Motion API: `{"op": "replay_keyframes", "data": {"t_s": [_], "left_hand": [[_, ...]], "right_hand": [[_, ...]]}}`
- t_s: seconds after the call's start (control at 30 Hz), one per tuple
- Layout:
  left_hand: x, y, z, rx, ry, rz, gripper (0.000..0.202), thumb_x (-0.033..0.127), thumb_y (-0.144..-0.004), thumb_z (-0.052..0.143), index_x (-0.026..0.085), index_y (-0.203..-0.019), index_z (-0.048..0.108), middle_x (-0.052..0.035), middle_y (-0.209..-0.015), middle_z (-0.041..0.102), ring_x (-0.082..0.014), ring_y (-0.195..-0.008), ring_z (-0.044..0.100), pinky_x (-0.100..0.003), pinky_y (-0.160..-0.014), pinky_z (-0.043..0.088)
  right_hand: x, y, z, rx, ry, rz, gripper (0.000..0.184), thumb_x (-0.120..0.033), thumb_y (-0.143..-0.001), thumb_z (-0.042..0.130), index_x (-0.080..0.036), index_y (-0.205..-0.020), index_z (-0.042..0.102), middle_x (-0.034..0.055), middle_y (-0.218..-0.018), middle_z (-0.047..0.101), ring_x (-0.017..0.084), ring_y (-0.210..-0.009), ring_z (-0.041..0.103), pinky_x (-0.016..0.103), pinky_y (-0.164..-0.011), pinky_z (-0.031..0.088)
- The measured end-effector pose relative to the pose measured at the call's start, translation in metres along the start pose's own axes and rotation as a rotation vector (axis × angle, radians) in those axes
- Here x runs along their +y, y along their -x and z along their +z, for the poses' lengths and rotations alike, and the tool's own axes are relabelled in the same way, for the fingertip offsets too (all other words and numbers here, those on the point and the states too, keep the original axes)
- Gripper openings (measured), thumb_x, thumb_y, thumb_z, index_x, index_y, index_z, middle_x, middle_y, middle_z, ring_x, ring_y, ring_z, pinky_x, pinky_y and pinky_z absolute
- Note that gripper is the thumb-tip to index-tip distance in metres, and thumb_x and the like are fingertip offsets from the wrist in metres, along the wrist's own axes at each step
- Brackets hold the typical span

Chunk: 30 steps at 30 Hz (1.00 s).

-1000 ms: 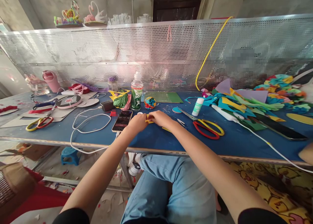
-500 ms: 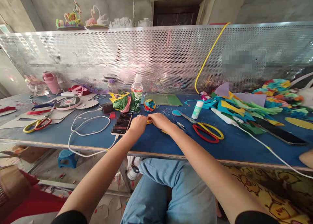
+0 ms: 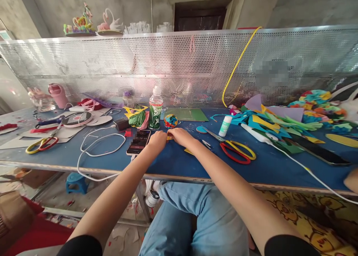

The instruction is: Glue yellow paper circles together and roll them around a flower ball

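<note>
Close together over the blue table, my left hand (image 3: 158, 139) and my right hand (image 3: 179, 136) both have curled fingers. Between them shows a small piece of yellow-orange paper (image 3: 169, 138), pinched at its two sides; most of it is hidden by the fingers. Just behind my hands sits a ball of multicoloured paper (image 3: 170, 121). A phone (image 3: 138, 142) with a running timer lies beside my left hand. Under my right wrist, a scrap of yellow paper (image 3: 189, 151) rests on the table.
Scissors with red and yellow handles (image 3: 237, 151) and a glue stick (image 3: 225, 126) are to the right. A green-labelled bottle (image 3: 155, 108) stands behind my left hand. White cable (image 3: 102, 146) loops at left. Coloured paper strips (image 3: 268, 122) are heaped at right. Another person's hand (image 3: 351, 180) is at the right edge.
My hands stay nearly in place, with the fingers shifting only slightly around the yellow-orange paper. The phone's timer has advanced by a second.
</note>
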State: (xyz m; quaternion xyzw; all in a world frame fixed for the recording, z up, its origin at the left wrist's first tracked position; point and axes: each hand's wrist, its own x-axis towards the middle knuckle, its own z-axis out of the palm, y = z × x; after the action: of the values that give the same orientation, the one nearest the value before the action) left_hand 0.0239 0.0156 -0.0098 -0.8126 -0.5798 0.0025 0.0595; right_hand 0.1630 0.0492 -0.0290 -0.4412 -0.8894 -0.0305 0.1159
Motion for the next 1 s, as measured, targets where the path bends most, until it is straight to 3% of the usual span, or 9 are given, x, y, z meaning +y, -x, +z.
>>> {"op": "replay_keyframes", "data": {"t_s": [0.3,0.43,0.53,0.6,0.7,0.77,0.8,0.87,1.0], "left_hand": [[-0.015,-0.027,0.000,-0.085,0.098,0.033,0.026,0.031,-0.085,0.053,0.013,-0.103,0.057,-0.0067,-0.104,0.059,-0.0182,-0.092,0.058,-0.039,-0.080,0.049],[-0.018,-0.025,-0.005,-0.010,0.188,0.079,0.022,0.030,-0.082,0.058,0.012,-0.096,0.060,-0.0069,-0.098,0.062,-0.0184,-0.089,0.060,-0.038,-0.080,0.048],[-0.016,-0.008,-0.004,0.098,0.282,0.100,0.015,0.025,-0.075,0.065,0.012,-0.082,0.063,-0.0099,-0.085,0.066,-0.0229,-0.087,0.061,-0.035,-0.079,0.046],[-0.011,0.007,0.001,0.189,0.375,0.109,0.015,0.027,-0.077,0.061,0.013,-0.080,0.064,-0.0098,-0.080,0.067,-0.0235,-0.083,0.062,-0.033,-0.076,0.046],[0.000,0.026,0.013,0.312,0.561,0.138,0.025,0.033,-0.086,0.047,0.015,-0.094,0.062,-0.0064,-0.087,0.067,-0.0186,-0.082,0.063,-0.026,-0.072,0.047],[0.008,0.031,0.022,0.362,0.681,0.169,0.026,0.033,-0.088,0.043,0.017,-0.101,0.059,-0.0051,-0.095,0.067,-0.0161,-0.085,0.062,-0.023,-0.071,0.047],[0.010,0.032,0.027,0.376,0.732,0.185,0.026,0.032,-0.088,0.043,0.017,-0.102,0.059,-0.0050,-0.097,0.066,-0.0157,-0.086,0.061,-0.022,-0.071,0.047],[0.012,0.031,0.033,0.395,0.810,0.211,0.025,0.031,-0.086,0.047,0.016,-0.101,0.060,-0.0059,-0.097,0.066,-0.0169,-0.086,0.061,-0.024,-0.073,0.047],[0.011,0.030,0.037,0.397,0.911,0.269,0.022,0.027,-0.084,0.049,0.015,-0.098,0.061,-0.0068,-0.093,0.066,-0.0186,-0.086,0.060,-0.028,-0.080,0.046]], "right_hand": [[0.002,-0.006,0.001,-0.015,0.068,-0.060,0.022,-0.018,-0.085,0.047,-0.018,-0.096,0.066,0.0092,-0.099,0.067,0.017,-0.094,0.060,0.021,-0.078,0.039],[-0.005,-0.004,-0.008,0.047,0.131,-0.110,0.021,-0.010,-0.082,0.047,-0.014,-0.093,0.064,0.0120,-0.097,0.065,0.020,-0.094,0.059,0.029,-0.084,0.038],[-0.016,0.014,-0.027,0.114,0.166,-0.157,0.021,-0.006,-0.082,0.044,-0.012,-0.090,0.063,0.0128,-0.095,0.064,0.023,-0.099,0.055,0.038,-0.097,0.030],[-0.022,0.034,-0.039,0.252,0.141,-0.183,0.024,-0.008,-0.085,0.040,-0.013,-0.097,0.060,0.0122,-0.099,0.062,0.023,-0.104,0.051,0.043,-0.102,0.024],[-0.022,0.063,-0.045,0.790,-0.146,-0.155,0.023,-0.018,-0.087,0.040,-0.020,-0.106,0.054,0.0089,-0.104,0.059,0.021,-0.104,0.051,0.042,-0.095,0.035],[-0.019,0.075,-0.037,1.010,-0.400,-0.051,0.020,-0.023,-0.087,0.041,-0.021,-0.104,0.052,0.0080,-0.100,0.058,0.020,-0.095,0.054,0.038,-0.084,0.044],[-0.017,0.078,-0.030,1.008,-0.506,-0.009,0.020,-0.025,-0.087,0.041,-0.021,-0.104,0.051,0.0079,-0.099,0.057,0.019,-0.091,0.055,0.037,-0.080,0.046],[-0.016,0.079,-0.015,0.843,-0.647,0.002,0.022,-0.028,-0.088,0.041,-0.021,-0.108,0.049,0.0078,-0.101,0.057,0.018,-0.088,0.057,0.033,-0.074,0.048],[-0.019,0.074,0.003,0.553,-0.718,-0.097,0.024,-0.032,-0.086,0.048,-0.022,-0.108,0.052,0.0066,-0.104,0.057,0.017,-0.092,0.056,0.030,-0.075,0.048]]}}
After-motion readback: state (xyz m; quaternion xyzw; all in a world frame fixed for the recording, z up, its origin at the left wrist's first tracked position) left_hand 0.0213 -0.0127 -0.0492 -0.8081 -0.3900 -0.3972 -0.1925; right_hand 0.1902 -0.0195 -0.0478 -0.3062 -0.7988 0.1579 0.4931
